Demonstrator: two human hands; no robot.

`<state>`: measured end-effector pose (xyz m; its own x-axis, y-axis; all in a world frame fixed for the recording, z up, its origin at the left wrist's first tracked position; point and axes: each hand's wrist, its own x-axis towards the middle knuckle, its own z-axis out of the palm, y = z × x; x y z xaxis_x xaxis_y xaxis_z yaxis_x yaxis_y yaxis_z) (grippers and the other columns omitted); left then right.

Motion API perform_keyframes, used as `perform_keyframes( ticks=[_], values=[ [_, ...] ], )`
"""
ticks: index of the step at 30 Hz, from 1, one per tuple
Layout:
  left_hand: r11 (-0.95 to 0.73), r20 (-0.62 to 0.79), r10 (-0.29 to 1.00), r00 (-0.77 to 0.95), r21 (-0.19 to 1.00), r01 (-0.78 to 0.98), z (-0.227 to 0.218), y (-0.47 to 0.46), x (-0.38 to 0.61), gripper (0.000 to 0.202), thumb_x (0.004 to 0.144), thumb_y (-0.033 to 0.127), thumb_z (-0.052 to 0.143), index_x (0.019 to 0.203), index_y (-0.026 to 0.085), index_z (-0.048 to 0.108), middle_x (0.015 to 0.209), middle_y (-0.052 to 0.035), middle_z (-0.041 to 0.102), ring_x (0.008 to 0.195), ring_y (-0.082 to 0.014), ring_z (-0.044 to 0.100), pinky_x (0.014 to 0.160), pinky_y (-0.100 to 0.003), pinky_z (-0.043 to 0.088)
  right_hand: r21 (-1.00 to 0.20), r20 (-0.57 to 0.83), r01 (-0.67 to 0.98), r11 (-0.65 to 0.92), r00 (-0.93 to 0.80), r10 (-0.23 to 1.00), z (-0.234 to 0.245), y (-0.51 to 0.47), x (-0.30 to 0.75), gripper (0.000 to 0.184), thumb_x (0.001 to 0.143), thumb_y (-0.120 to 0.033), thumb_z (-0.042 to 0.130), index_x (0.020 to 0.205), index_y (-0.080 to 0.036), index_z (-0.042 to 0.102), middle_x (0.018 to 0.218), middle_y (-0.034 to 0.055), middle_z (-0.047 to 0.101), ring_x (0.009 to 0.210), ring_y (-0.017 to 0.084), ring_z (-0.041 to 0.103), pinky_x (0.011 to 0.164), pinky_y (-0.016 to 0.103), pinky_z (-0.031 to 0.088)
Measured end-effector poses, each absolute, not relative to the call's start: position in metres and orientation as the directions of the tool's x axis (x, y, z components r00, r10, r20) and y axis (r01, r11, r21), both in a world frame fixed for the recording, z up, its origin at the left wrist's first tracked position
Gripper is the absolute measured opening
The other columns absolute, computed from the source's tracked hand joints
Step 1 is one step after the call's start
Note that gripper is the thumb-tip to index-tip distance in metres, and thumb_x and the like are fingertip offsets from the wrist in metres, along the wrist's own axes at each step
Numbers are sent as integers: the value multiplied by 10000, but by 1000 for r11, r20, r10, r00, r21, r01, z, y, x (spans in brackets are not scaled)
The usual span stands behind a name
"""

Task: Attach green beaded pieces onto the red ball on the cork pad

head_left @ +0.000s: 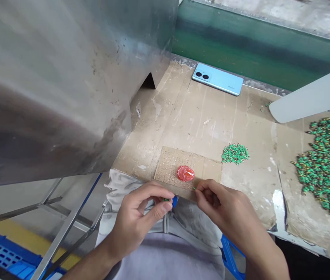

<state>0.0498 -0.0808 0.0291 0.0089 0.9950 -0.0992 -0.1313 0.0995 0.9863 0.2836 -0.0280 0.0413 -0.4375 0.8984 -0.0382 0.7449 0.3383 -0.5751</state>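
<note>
Your left hand (137,219) sits at the near edge of the counter, its grip narrow, thumb and fingers closed on a small blue-and-green piece (170,200). Your right hand (221,206) also has a narrow grip, pinching a tiny green sliver (193,188) that points toward that piece, with the two hands just apart. Just beyond them, a square of speckled cork board (176,167) lies on the cardboard-covered counter (202,116), and a shiny red disc (185,173) rests on the board near your right hand. To the right sit a small heap of green pieces (235,153) and, farther along, a much bigger heap (329,175). A pale blue phone (217,79) lies back up at the far edge, below a green panel (255,50). A scuffed steel housing (51,77) looms over the left side.
</note>
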Motion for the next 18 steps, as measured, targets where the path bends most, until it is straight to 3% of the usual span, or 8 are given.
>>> perform_keyframes(
  ticks=[9,14,18],
  values=[
    [171,-171,985,15,974,-150,26,-84,49,141,955,129,795,1024,246,836,946,-3,836,886,-124,765,837,-174,611,-592,-56,747,303,-413,909,33,-28,284,184,1050,-300,556,893,-243,631,601,-55,595,457,128,535,488,253,390],
    [256,-251,966,63,893,-369,28,-85,54,135,966,101,784,1014,226,801,1040,-11,834,892,-144,830,829,-205,659,-663,-82,710,236,-382,920,36,-29,288,146,1034,-285,600,896,-249,630,610,-64,584,481,119,555,490,239,408],
    [288,-264,957,123,793,-537,29,-81,59,131,949,98,813,1001,216,788,937,16,803,899,-151,844,788,-184,663,-724,36,643,249,-325,945,49,-31,288,108,1007,-243,633,900,-251,635,608,-71,589,453,102,541,436,208,408]
  ],
)
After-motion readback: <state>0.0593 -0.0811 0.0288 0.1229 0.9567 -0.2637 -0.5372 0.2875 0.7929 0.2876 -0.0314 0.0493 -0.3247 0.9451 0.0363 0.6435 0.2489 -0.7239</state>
